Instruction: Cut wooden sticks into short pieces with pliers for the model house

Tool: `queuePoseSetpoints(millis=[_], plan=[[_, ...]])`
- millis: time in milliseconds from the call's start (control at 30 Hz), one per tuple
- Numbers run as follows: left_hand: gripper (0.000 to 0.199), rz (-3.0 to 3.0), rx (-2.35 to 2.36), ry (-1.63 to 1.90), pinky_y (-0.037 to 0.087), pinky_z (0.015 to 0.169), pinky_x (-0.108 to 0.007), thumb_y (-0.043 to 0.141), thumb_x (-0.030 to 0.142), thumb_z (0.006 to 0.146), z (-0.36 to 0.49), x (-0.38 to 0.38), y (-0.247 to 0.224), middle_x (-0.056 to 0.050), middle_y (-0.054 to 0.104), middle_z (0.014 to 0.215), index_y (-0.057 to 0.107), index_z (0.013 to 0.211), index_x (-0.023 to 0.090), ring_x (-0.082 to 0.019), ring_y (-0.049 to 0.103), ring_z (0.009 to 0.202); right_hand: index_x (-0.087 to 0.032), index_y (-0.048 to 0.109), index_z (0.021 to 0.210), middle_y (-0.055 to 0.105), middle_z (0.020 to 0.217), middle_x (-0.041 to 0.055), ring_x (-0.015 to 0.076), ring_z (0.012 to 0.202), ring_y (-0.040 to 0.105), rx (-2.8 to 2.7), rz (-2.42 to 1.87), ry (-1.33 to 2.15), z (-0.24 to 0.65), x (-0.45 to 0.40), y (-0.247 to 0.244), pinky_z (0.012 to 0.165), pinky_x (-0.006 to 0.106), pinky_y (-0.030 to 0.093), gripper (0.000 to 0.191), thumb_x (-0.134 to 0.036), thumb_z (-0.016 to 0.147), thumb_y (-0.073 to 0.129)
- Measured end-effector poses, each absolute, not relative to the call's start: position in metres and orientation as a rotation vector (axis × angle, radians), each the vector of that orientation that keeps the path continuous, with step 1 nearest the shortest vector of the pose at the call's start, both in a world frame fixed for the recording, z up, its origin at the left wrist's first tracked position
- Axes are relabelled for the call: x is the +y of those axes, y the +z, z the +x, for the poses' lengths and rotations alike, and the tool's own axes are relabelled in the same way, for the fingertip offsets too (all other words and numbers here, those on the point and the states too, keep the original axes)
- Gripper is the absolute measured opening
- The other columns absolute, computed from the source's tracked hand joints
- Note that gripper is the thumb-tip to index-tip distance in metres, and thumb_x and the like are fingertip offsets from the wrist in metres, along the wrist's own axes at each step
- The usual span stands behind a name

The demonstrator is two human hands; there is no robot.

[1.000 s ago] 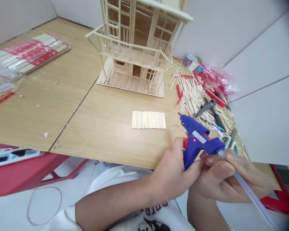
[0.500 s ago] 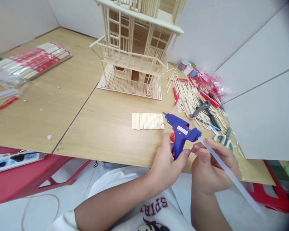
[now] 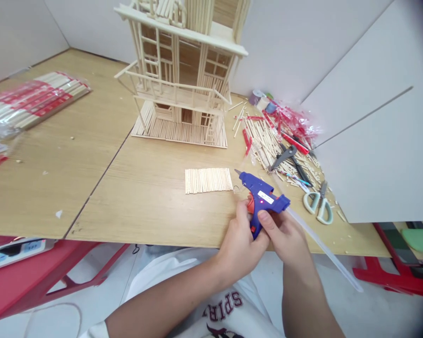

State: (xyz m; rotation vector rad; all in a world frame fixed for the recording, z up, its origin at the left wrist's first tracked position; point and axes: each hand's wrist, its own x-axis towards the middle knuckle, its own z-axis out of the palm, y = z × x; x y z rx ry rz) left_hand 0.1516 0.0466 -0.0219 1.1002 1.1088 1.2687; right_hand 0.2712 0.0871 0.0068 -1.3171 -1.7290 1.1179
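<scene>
The wood-toned table is crossed by a dark seam on its left side. Toward its far edge, a tall, pale house model of thin wooden sticks is stood upright. Near the far left corner, red-and-white clear packs of wooden sticks are laid, and along the right edge a loose heap of cut pale sticks is spread.

Above the near edge, right of its middle, a blue plastic glue gun is grasped by the left hand, wrapped around the grip beside the orange trigger. The gun's rear is grasped by the right hand, its thumb laid on the back; whether the translucent glue stick is also pinched cannot be told.

The small flat panel of pale sticks is set between model and near edge, just left of the metal nozzle, with a gap between.

For steady work, the stick is best kept in line with the gun, the trigger squeezed gently and evenly, and the hot-looking tip held clear of fingers. The panel is best kept flat.
</scene>
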Motion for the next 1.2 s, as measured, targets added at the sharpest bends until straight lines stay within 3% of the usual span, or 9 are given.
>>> queuePoseSetpoints(millis=[200,367,633,833,900,967,1033,1100,1200], plan=[[0.061,1.32,1.145,1.308,0.054,0.091,-0.043,0.061,0.021,0.086,0.148,0.044,-0.029,-0.013,0.065,0.121,0.029,0.138,0.019,-0.025,0.068,0.102,-0.024,0.068,0.128,0.071,0.13,0.0087,0.0256,0.125,0.064,-1.794,-1.154,1.129,0.266,0.08,0.01,0.106,0.041,0.053,0.041,-0.044,0.093,0.065],[0.059,1.402,1.161,1.339,0.054,0.092,-0.041,0.061,0.02,0.086,0.149,0.043,-0.03,-0.013,0.063,0.121,0.029,0.136,0.02,-0.026,0.067,0.107,-0.029,0.064,0.135,0.066,0.139,0.0047,0.0224,0.132,0.058,-1.879,-1.138,1.104,0.266,0.075,0.01,0.117,0.043,0.042,0.04,-0.039,0.096,0.062],[0.057,1.472,1.216,1.347,0.054,0.093,-0.043,0.056,0.018,0.087,0.152,0.042,-0.032,-0.014,0.063,0.124,0.029,0.137,0.02,-0.027,0.067,0.109,-0.031,0.069,0.127,0.07,0.131,0.0024,0.0214,0.125,0.063,-1.658,-1.094,1.248,0.258,0.068,0.007,0.113,0.04,0.047,0.033,-0.038,0.096,0.062],[0.075,1.584,1.171,1.203,0.052,0.101,-0.043,0.057,0.02,0.092,0.145,0.04,-0.021,-0.017,0.06,0.135,0.011,0.151,0.019,-0.026,0.061,0.125,-0.025,0.072,0.11,0.071,0.126,0.007,0.0257,0.122,0.065,-1.458,-1.096,1.127,0.259,0.079,0.006,0.112,0.047,0.046,0.025,-0.04,0.094,0.06],[0.073,1.706,1.221,1.14,0.051,0.103,-0.044,0.059,0.021,0.092,0.139,0.037,-0.016,-0.017,0.058,0.139,0.016,0.151,0.02,-0.027,0.058,0.127,-0.022,0.07,0.102,0.073,0.12,0.0093,0.0262,0.112,0.069,-1.36,-1.091,1.135,0.263,0.089,0.003,0.101,0.046,0.054,0.024,-0.041,0.094,0.06],[0.056,1.843,1.296,1.093,0.052,0.1,-0.044,0.059,0.021,0.093,0.129,0.032,-0.013,-0.014,0.062,0.134,0.033,0.144,0.021,-0.027,0.061,0.121,-0.02,0.068,0.097,0.075,0.106,0.0096,0.0228,0.088,0.074,-1.293,-1.109,1.241,0.265,0.098,0.0,0.077,0.038,0.062,0.026,-0.045,0.093,0.061],[0.038,1.933,1.372,1.111,0.054,0.092,-0.041,0.056,0.02,0.095,0.115,0.025,-0.013,-0.011,0.068,0.12,0.046,0.132,0.022,-0.024,0.065,0.108,-0.018,0.066,0.094,0.075,0.093,0.009,0.0175,0.065,0.069,-1.29,-1.156,1.363,0.266,0.105,-0.002,0.055,0.03,0.058,0.034,-0.051,0.092,0.061],[0.03,1.945,1.494,1.162,0.054,0.085,-0.037,0.056,0.019,0.096,0.096,0.017,-0.017,-0.007,0.071,0.106,0.05,0.126,0.022,-0.021,0.067,0.097,-0.017,0.066,0.09,0.074,0.084,0.0084,0.0138,0.054,0.062,-1.319,-1.22,1.415,0.264,0.11,-0.002,0.045,0.026,0.052,0.043,-0.059,0.09,0.06],[0.027,1.86,1.746,1.218,0.054,0.086,-0.035,0.059,0.019,0.095,0.059,0.007,-0.025,-0.005,0.072,0.102,0.055,0.122,0.023,-0.019,0.069,0.093,-0.016,0.065,0.086,0.072,0.076,0.0075,0.0122,0.05,0.059,-1.351,-1.298,1.46,0.259,0.116,-0.002,0.043,0.024,0.049,0.054,-0.069,0.087,0.057]])
